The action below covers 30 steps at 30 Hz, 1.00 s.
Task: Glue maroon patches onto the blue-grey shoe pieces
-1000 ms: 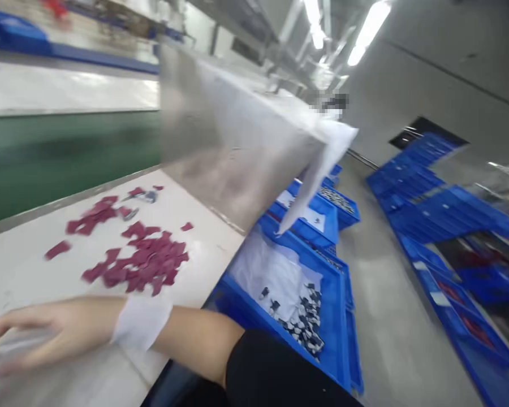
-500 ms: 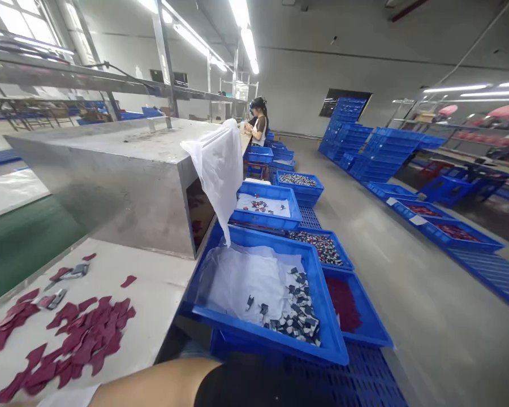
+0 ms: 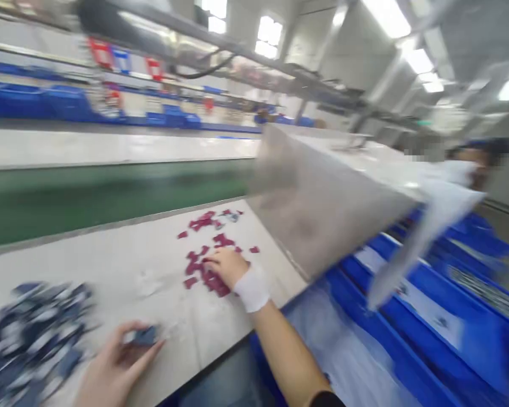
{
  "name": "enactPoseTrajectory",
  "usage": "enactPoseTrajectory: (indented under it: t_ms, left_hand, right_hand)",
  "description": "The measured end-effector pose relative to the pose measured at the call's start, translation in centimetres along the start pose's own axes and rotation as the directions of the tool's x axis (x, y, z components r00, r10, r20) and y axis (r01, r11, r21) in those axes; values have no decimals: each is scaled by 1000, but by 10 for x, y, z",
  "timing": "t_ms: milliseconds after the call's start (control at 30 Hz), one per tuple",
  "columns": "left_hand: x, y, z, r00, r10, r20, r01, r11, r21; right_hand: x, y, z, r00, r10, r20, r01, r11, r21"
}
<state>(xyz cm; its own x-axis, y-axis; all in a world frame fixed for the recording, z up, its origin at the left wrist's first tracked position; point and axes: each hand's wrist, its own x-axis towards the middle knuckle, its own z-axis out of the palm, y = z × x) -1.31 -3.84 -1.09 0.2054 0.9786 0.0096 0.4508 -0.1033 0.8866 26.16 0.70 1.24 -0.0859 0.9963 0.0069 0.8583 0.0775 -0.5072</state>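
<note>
My left hand (image 3: 121, 359) is at the lower left, closed on a small dark blue-grey piece (image 3: 146, 336) between thumb and fingers. Just left of it lies a large pile of dark blue and white pieces (image 3: 38, 333), blurred. My right hand (image 3: 225, 264), with a white band at the wrist, rests on the scattered dark red pieces (image 3: 214, 282) in the middle of the white table (image 3: 152, 271). Its fingers are bent down together at the pile; whatever they may pinch is too blurred to make out. More red pieces and a few grey ones (image 3: 231, 216) lie beyond it.
A metal box-like housing (image 3: 322, 198) stands on the table to the right, with a white cloth (image 3: 428, 226) hanging at its corner. Blue trays (image 3: 377, 339) stand beyond the table's right edge. A green belt (image 3: 110, 183) runs behind. A person (image 3: 479, 158) is at the far right.
The view has swung left and is blurred. Both hands and the blue-white pile are now in view; the housing and trays have shifted right in the picture.
</note>
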Motion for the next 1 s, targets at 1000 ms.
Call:
enactPoseTrajectory:
  t_ms: [1000]
  left_hand:
    - [7,20,1,975,-187,120,223,805,-550]
  right_hand:
    - [-47,-65,-11,917,-197,347,-180,572,800]
